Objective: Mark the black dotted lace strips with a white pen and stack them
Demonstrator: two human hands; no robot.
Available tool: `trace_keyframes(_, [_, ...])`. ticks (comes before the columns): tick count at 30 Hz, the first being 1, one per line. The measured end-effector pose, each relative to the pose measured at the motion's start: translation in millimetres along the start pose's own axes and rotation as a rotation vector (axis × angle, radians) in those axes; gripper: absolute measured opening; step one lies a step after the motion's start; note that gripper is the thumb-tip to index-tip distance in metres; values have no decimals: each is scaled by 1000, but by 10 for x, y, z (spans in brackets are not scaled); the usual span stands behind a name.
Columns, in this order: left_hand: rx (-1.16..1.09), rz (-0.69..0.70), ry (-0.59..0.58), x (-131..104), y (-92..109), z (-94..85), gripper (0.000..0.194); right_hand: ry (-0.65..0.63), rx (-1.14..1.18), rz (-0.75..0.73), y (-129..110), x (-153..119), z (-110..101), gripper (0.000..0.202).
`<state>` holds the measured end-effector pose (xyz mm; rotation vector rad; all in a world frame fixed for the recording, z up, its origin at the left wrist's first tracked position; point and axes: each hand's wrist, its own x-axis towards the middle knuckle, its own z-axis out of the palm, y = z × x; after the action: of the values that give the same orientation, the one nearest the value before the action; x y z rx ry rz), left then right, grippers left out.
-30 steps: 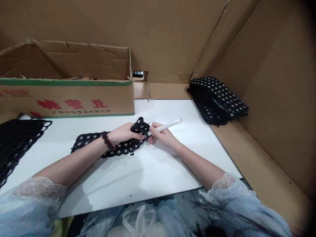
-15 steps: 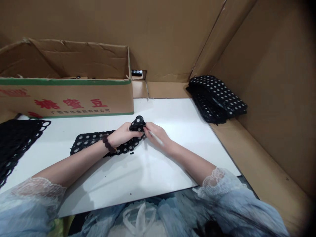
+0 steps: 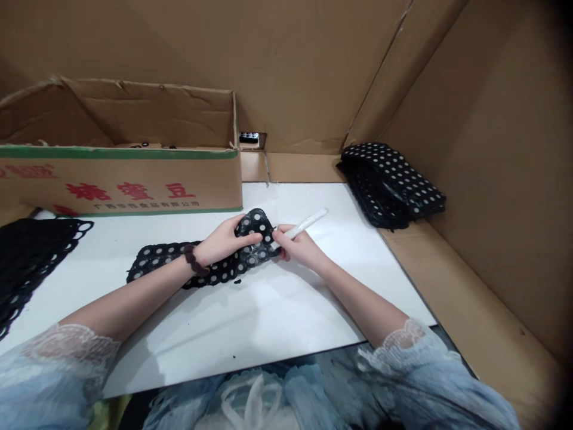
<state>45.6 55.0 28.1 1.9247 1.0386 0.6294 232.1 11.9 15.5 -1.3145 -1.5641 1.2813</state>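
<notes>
A black sheet with rows of pale dots [image 3: 156, 257] lies on the white table under my left forearm, its right end raised. My left hand [image 3: 228, 240] grips that raised end, the thumb lying across its dotted face. My right hand [image 3: 302, 246] is closed around a slim white pen-like tool [image 3: 308, 224], which slants up to the right. The tool's lower tip is at the sheet's right edge; whether it touches cannot be made out. A small black scrap [image 3: 237, 281] sits just below the sheet.
An open cardboard box [image 3: 170, 179] with red lettering stands at the back left. Black openwork material [image 3: 31, 251] lies at the left. A folded stack of black dotted sheets [image 3: 394, 185] rests at the back right. Cardboard walls [image 3: 290, 71] enclose the table [image 3: 308, 310].
My right hand has moved slightly right, and the white tool has swung from pointing down-right to up-right. More of the sheet's raised end now shows, spread flatter between my hands.
</notes>
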Motion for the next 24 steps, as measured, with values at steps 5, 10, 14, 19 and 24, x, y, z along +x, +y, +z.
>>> trace_keyframes(5, [63,43,-76,11,78,-40,37,-90,-82,-67,-18,-48,-16,31])
trace_keyframes(10, [93,52,-266,87,113,-94,32,59,-10,-156,-7,-6,-62,29])
trace_keyframes(14, [119,115,-170,77,109,4,25,172,107,-172,-10,2,-43,28])
trace_keyframes(19, [95,130,-133,27,103,97,29,212,78,-210,-34,-28,-15,29])
trace_keyframes(24, [-17,83,-154,9,106,126,31,188,200,-198,-22,-24,9,29])
